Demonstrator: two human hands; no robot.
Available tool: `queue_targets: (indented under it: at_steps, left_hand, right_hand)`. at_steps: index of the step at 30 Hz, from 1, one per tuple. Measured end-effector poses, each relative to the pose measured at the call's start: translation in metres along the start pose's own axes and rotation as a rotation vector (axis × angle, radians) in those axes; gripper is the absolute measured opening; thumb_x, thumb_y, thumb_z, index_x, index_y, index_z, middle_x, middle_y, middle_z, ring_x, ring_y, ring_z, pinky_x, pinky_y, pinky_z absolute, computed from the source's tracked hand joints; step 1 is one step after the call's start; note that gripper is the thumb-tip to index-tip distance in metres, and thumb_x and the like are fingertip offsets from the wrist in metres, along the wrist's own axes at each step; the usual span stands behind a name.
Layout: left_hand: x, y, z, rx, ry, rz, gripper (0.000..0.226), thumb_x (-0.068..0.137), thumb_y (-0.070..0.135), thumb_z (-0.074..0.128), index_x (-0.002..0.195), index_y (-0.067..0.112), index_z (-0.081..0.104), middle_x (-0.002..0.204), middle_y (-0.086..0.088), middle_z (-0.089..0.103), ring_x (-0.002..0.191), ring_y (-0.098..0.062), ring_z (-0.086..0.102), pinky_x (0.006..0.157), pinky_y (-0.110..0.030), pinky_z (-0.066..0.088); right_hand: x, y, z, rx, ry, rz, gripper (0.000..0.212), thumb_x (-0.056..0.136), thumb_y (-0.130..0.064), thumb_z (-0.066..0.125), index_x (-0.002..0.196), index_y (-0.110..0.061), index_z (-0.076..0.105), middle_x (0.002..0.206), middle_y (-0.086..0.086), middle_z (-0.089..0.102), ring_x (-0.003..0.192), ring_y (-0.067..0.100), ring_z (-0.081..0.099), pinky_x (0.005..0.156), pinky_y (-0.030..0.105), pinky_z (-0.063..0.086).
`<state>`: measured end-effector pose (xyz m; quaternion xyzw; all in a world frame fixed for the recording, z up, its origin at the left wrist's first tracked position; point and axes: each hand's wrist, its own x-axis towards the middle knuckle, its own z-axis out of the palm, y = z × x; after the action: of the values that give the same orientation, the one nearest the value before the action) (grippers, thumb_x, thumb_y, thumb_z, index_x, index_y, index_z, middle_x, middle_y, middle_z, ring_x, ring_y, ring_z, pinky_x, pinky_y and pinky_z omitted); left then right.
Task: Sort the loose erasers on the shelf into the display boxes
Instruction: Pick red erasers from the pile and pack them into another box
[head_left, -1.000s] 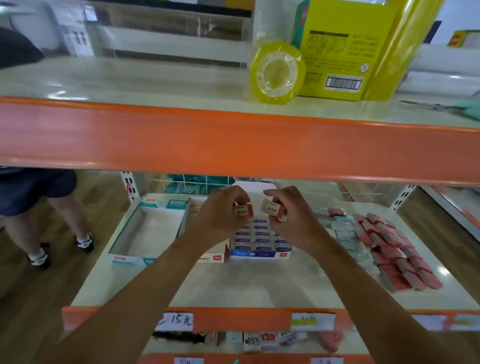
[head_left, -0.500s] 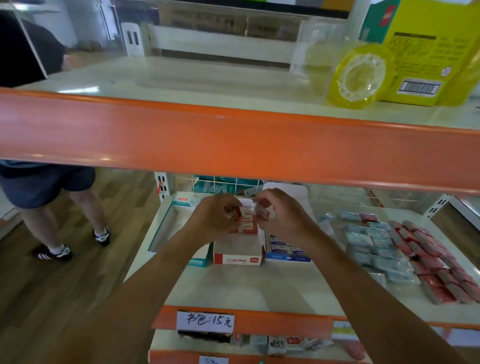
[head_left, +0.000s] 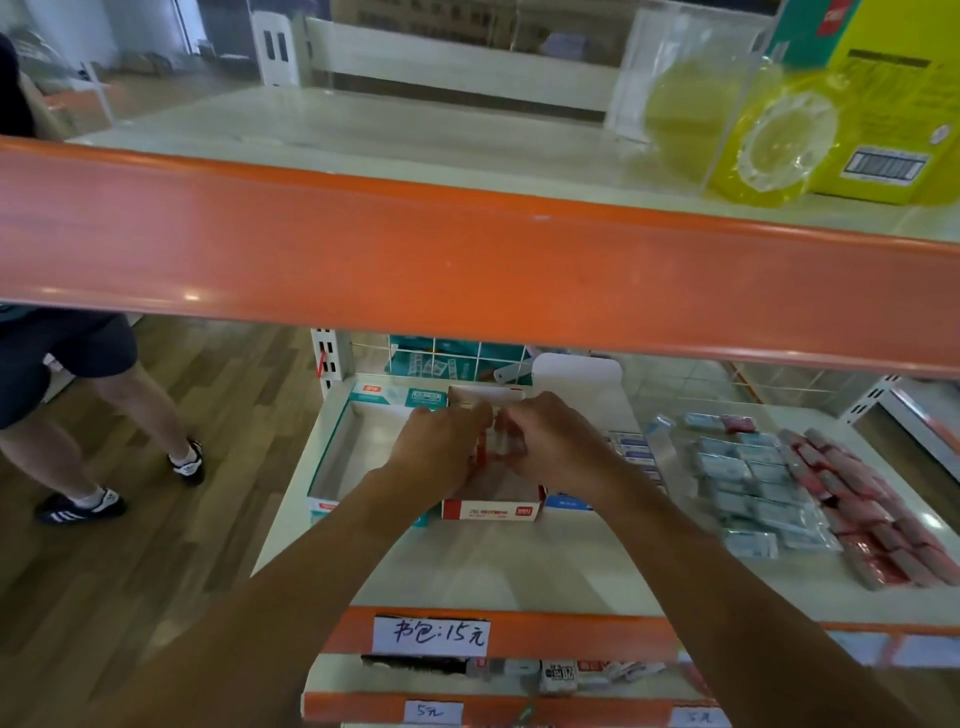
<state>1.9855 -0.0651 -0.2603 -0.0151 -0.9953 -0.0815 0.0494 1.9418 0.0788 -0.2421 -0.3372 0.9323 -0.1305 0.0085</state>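
Left hand (head_left: 441, 453), right hand (head_left: 560, 448) over box (head_left: 491, 512)

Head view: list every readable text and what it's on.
"书包:15元": handwritten tag on the orange shelf edge.
"5元": lower tag, one shelf down.
Too blurred to read: red box front print, teal box labels, yellow box print and barcode, right lower tag.

Over the red display box (head_left: 491, 512), the fingers of the left hand (head_left: 441, 452) and right hand (head_left: 558, 447) curl out of sight behind the knuckles. The red-and-white erasers (head_left: 485, 452) between them are blurred, so their number and how they are held cannot be told. Right of the red display box, the right wrist largely covers the blue box (head_left: 636, 452). Far left of it, the orange beam (head_left: 467, 270) and the picture edge cut off a bystander (head_left: 78, 364).
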Motion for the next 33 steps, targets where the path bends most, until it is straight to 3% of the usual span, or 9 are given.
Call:
queue_targets:
  at_steps: [3,7,12,21,27,33]
  left_hand:
    - [-0.001,-0.001,0.004,0.07,-0.004,0.022,0.03,0.092,0.032,0.057,0.121,0.029,0.05,0.111,0.001,0.066,0.094,-0.017,0.065,0.088,-0.03,0.047]
    - [0.0,-0.001,0.002,0.058,-0.077,0.03,0.024,0.092,0.032,0.058,0.115,0.028,0.06,0.11,0.001,0.066,0.094,-0.016,0.064,0.085,-0.028,0.049]
    - [0.0,-0.004,0.003,-0.024,-0.128,-0.033,0.02,0.092,0.034,0.058,0.108,0.023,0.062,0.104,0.001,0.065,0.076,-0.008,0.054,0.081,-0.024,0.049]
    - [-0.003,-0.006,0.008,-0.066,-0.135,-0.062,0.021,0.094,0.031,0.055,0.111,0.02,0.059,0.109,0.0,0.064,0.084,-0.013,0.06,0.082,-0.026,0.05]
    - [0.0,-0.012,0.012,-0.095,-0.172,-0.066,0.024,0.091,0.031,0.059,0.114,0.023,0.058,0.11,0.0,0.065,0.08,-0.011,0.056,0.075,-0.024,0.049]
    - [0.001,-0.012,0.017,-0.148,-0.173,-0.075,0.032,0.091,0.031,0.06,0.121,0.023,0.055,0.121,-0.002,0.061,0.098,-0.017,0.064,0.083,-0.028,0.053]
  right_hand:
    - [-0.003,-0.007,-0.005,-0.092,-0.056,0.008,0.018,0.084,-0.02,0.066,0.102,-0.021,0.061,0.1,0.003,0.057,0.094,0.019,0.052,0.072,0.03,0.043]
    - [-0.001,-0.017,-0.009,-0.198,-0.123,0.027,0.023,0.088,-0.024,0.063,0.111,-0.022,0.064,0.118,0.008,0.054,0.109,0.025,0.053,0.09,0.038,0.047]
    - [0.005,-0.022,-0.001,-0.298,-0.141,0.007,0.032,0.086,-0.02,0.066,0.117,-0.02,0.059,0.128,0.012,0.052,0.116,0.026,0.051,0.093,0.04,0.047]
    - [0.009,-0.023,-0.001,-0.377,-0.177,0.068,0.033,0.088,-0.023,0.064,0.12,-0.015,0.058,0.123,0.01,0.053,0.113,0.025,0.051,0.097,0.038,0.046]
    - [0.014,-0.02,0.003,-0.353,-0.21,0.114,0.035,0.086,-0.024,0.067,0.119,-0.015,0.06,0.111,0.01,0.053,0.096,0.024,0.058,0.087,0.035,0.053]
    - [0.019,-0.017,-0.001,-0.299,-0.25,0.169,0.038,0.084,-0.028,0.07,0.119,-0.015,0.059,0.103,0.006,0.062,0.087,0.02,0.06,0.077,0.029,0.053]
